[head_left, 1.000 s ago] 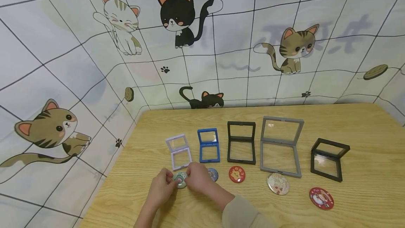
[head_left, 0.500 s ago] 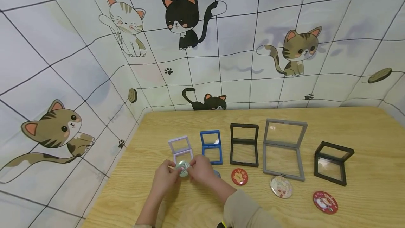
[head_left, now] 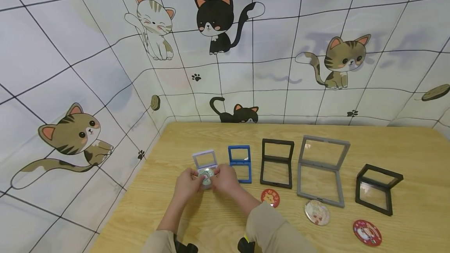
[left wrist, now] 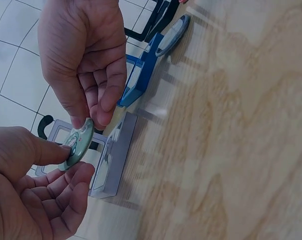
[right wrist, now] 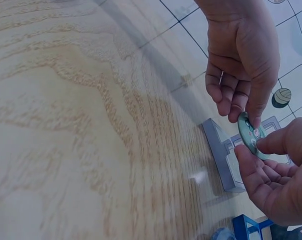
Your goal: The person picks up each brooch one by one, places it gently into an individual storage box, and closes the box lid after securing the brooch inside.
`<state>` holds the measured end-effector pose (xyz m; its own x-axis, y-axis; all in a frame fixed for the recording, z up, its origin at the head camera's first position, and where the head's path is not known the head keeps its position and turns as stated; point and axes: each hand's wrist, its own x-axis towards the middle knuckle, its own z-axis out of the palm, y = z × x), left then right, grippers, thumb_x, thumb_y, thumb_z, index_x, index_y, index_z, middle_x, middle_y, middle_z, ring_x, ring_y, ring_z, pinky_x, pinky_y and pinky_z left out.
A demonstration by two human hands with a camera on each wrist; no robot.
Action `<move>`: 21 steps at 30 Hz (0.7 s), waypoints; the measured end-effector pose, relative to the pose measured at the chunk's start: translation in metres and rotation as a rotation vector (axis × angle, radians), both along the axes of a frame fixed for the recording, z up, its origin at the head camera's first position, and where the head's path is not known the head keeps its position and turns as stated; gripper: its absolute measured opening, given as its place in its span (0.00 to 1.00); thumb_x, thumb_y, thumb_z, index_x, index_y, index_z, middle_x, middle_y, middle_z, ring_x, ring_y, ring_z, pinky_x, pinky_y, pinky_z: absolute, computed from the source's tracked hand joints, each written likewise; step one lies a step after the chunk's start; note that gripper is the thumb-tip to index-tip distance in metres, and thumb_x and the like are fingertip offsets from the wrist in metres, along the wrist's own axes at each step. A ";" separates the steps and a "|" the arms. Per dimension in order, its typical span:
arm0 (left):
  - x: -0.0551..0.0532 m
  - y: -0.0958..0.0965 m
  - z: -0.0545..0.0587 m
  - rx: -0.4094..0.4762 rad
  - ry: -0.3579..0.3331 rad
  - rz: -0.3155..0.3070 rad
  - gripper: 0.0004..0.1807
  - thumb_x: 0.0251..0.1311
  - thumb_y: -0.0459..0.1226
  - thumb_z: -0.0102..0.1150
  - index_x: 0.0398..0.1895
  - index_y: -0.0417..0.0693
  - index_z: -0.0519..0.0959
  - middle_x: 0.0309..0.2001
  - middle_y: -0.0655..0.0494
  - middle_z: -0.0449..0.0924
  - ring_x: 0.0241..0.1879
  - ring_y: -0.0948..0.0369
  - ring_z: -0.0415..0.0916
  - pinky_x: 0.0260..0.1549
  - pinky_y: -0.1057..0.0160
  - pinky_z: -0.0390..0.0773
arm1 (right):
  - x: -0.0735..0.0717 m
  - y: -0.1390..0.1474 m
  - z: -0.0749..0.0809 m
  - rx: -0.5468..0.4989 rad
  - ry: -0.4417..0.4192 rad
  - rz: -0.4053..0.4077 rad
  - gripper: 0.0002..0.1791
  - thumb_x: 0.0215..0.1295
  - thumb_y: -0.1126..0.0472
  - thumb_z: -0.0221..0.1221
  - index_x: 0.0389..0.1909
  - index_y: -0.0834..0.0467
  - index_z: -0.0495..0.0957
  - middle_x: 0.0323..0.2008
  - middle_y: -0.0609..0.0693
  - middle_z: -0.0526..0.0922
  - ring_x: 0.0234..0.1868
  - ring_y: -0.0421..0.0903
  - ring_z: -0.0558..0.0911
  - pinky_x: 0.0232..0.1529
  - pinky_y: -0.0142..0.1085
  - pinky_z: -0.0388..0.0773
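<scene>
A round green button badge [head_left: 206,177] with a cartoon print is held between both hands, over the lower half of an opened lavender display frame [head_left: 204,152]. My left hand [head_left: 188,185] pinches the badge's left edge between thumb and fingers. At the opposite edge, my right hand [head_left: 226,181] pinches it the same way. In the left wrist view the badge [left wrist: 80,145] is tilted, close above the lavender frame [left wrist: 122,155]. From the right wrist, the thumbs show on the printed face of the badge [right wrist: 252,136]. The hands cover much of the frame's lower half in the head view.
To the right stand a blue frame [head_left: 239,147], a black frame [head_left: 276,160], a large grey frame [head_left: 319,166] and a smaller black frame [head_left: 374,184], all opened. Before them lie a blue-rimmed badge [left wrist: 173,36], red badges [head_left: 270,198] [head_left: 367,232] and a cream badge [head_left: 317,212].
Both hands have lifted the green badge off the table and carried it forward over the lavender frame. The head view has shifted slightly; the other frames and badges stay in place.
</scene>
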<state>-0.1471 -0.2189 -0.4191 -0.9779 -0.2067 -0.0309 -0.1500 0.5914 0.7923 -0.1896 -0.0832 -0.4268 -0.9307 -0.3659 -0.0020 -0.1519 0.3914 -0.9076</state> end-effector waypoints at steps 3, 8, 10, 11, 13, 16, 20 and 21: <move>-0.006 0.000 -0.001 -0.001 -0.019 0.009 0.13 0.57 0.35 0.57 0.37 0.31 0.69 0.22 0.50 0.75 0.19 0.60 0.74 0.19 0.65 0.73 | -0.004 -0.001 -0.001 0.006 0.005 -0.017 0.06 0.52 0.71 0.59 0.29 0.70 0.73 0.13 0.51 0.77 0.12 0.42 0.77 0.17 0.30 0.72; -0.013 0.000 -0.003 -0.009 -0.031 0.033 0.13 0.56 0.35 0.57 0.35 0.31 0.70 0.23 0.49 0.76 0.19 0.61 0.73 0.19 0.65 0.73 | -0.007 -0.003 -0.001 0.002 -0.019 -0.052 0.05 0.52 0.71 0.59 0.28 0.69 0.73 0.13 0.51 0.76 0.13 0.42 0.77 0.16 0.30 0.72; -0.014 0.000 -0.003 0.007 -0.033 0.040 0.12 0.56 0.34 0.57 0.34 0.31 0.70 0.23 0.49 0.76 0.19 0.61 0.74 0.19 0.65 0.73 | -0.007 -0.003 -0.001 -0.015 -0.037 -0.065 0.04 0.52 0.72 0.58 0.27 0.69 0.73 0.14 0.52 0.76 0.13 0.43 0.78 0.16 0.30 0.72; -0.014 0.000 -0.004 0.019 -0.034 0.042 0.11 0.55 0.33 0.57 0.34 0.31 0.70 0.22 0.49 0.76 0.19 0.61 0.75 0.19 0.65 0.73 | -0.007 -0.004 -0.001 -0.021 -0.045 -0.071 0.04 0.51 0.72 0.58 0.27 0.69 0.73 0.14 0.52 0.76 0.14 0.44 0.78 0.16 0.30 0.73; -0.015 0.000 -0.005 0.035 -0.031 0.045 0.11 0.55 0.32 0.57 0.33 0.31 0.70 0.22 0.48 0.76 0.19 0.61 0.75 0.18 0.65 0.73 | -0.007 -0.004 0.000 -0.038 -0.061 -0.076 0.03 0.51 0.73 0.58 0.25 0.69 0.72 0.16 0.53 0.76 0.15 0.45 0.79 0.16 0.30 0.74; -0.016 0.000 -0.008 0.052 -0.032 0.050 0.10 0.55 0.32 0.57 0.33 0.31 0.70 0.21 0.49 0.76 0.19 0.61 0.75 0.19 0.66 0.73 | -0.007 -0.005 -0.002 -0.057 -0.076 -0.077 0.03 0.51 0.74 0.57 0.24 0.69 0.71 0.18 0.55 0.75 0.16 0.48 0.80 0.16 0.30 0.75; -0.018 -0.001 -0.011 0.065 -0.034 0.054 0.10 0.56 0.32 0.57 0.33 0.32 0.70 0.22 0.49 0.76 0.20 0.61 0.75 0.19 0.66 0.73 | -0.010 -0.006 -0.005 -0.067 -0.086 -0.072 0.04 0.52 0.75 0.57 0.24 0.68 0.71 0.19 0.55 0.74 0.16 0.47 0.79 0.17 0.30 0.75; -0.019 -0.001 -0.012 0.065 -0.033 0.056 0.10 0.56 0.32 0.56 0.33 0.32 0.70 0.22 0.49 0.76 0.20 0.61 0.75 0.19 0.66 0.73 | -0.010 -0.006 -0.006 -0.066 -0.087 -0.072 0.04 0.52 0.74 0.57 0.24 0.68 0.71 0.19 0.55 0.74 0.16 0.46 0.79 0.17 0.30 0.75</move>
